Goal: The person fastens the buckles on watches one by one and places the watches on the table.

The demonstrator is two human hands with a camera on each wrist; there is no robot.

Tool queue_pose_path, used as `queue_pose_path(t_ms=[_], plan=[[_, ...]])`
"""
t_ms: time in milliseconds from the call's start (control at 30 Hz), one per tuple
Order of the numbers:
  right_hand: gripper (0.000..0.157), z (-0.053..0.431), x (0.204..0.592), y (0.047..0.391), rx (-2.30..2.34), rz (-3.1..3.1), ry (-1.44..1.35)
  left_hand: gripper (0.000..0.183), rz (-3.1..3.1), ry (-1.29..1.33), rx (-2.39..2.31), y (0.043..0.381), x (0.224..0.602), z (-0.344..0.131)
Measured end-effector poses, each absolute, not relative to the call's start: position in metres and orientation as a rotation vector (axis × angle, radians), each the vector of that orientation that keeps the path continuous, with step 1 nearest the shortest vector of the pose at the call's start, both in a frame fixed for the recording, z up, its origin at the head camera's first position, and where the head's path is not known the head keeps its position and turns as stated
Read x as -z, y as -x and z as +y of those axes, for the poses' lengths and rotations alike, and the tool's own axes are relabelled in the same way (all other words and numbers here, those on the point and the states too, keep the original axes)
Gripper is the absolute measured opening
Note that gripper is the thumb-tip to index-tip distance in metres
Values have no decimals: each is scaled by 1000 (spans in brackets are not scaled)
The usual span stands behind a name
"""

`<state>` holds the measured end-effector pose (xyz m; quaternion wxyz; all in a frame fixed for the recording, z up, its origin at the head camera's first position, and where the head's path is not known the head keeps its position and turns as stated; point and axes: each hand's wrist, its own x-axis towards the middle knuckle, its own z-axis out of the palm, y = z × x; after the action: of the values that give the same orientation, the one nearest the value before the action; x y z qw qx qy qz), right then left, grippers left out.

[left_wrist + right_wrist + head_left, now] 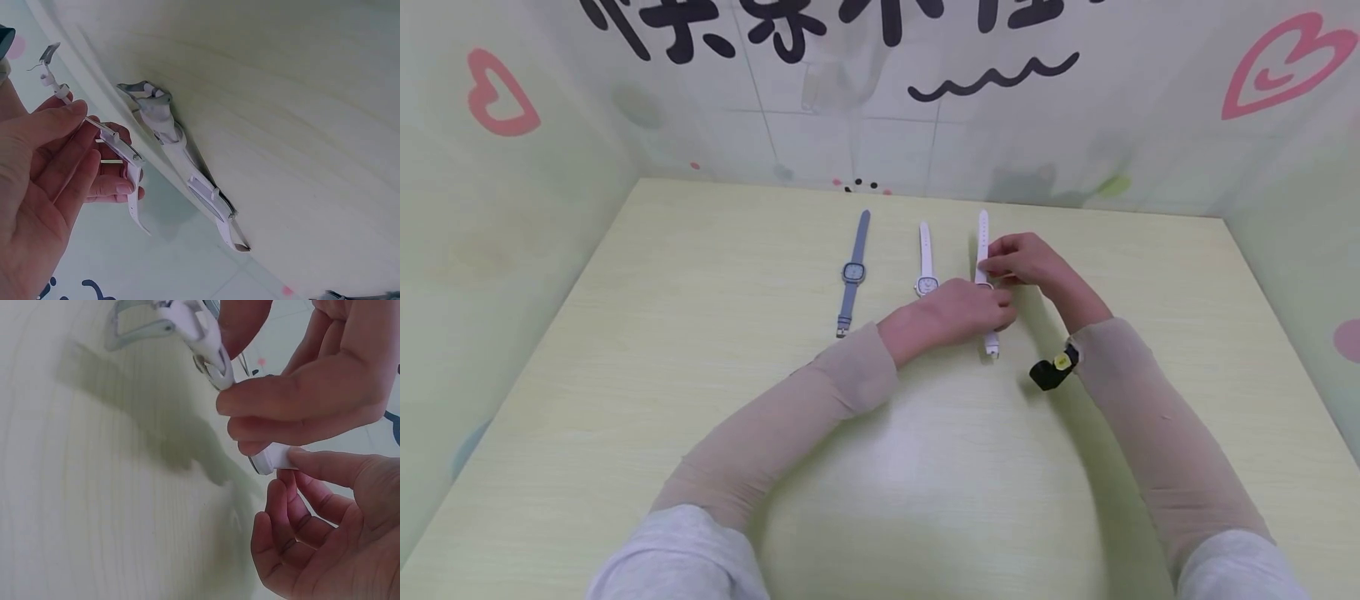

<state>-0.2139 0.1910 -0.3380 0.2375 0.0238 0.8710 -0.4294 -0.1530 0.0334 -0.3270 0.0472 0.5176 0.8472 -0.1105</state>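
Note:
Both hands hold one white wristwatch [983, 237]. My left hand [951, 312] pinches its strap on the buckle side, thumb and fingers close below the case. On the other side of the case, my right hand [1030, 260] pinches the longer strap from the right. In the right wrist view the buckle [140, 325] juts out past the left fingers, and the right thumb presses on white strap. The case is partly hidden by fingers. A second white wristwatch [927, 283] lies just left of the held one, its lower part covered by my left hand.
Further left on the pale wooden table [715, 275] lies a blue-grey wristwatch [853, 272], laid lengthwise with its buckle toward me. A white wall [880, 142] with dark lettering stands behind the table. A black wrist camera [1054, 370] sticks out from my right sleeve.

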Motion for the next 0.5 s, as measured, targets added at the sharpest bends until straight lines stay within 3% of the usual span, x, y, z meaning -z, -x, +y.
queue_pose_path(t_ms=[500], plan=[[27, 192, 337, 210, 1230, 2332, -107, 18, 2579, -1565, 181, 151, 326, 27]])
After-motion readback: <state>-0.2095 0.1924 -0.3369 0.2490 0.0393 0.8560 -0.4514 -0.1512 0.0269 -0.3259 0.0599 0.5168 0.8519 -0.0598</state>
